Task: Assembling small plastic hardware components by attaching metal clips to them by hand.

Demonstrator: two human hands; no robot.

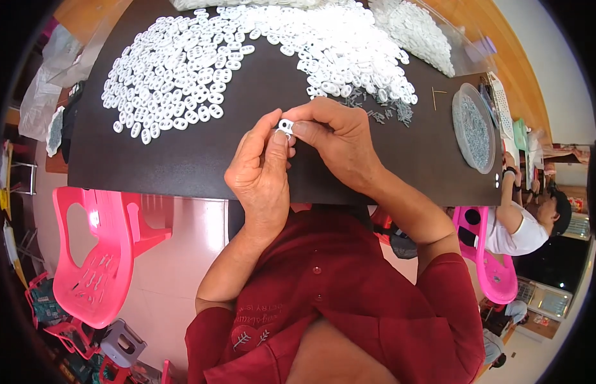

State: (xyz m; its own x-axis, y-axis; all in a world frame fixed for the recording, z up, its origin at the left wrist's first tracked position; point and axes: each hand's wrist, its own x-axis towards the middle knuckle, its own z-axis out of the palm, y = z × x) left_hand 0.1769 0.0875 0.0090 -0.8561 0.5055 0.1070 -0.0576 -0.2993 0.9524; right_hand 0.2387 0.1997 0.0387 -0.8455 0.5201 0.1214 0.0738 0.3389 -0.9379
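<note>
Both hands meet above near edge of black table (pixel 182 160). Small white plastic piece (pixel 285 125) pinched between left hand (pixel 262 169) thumb and right hand (pixel 333 137) fingertips, both grasping it. White pieces pile (pixel 246 51) toward far edge.

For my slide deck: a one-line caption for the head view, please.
Both hands, left hand and right hand, pinch one small white plastic piece above a black table.
</note>
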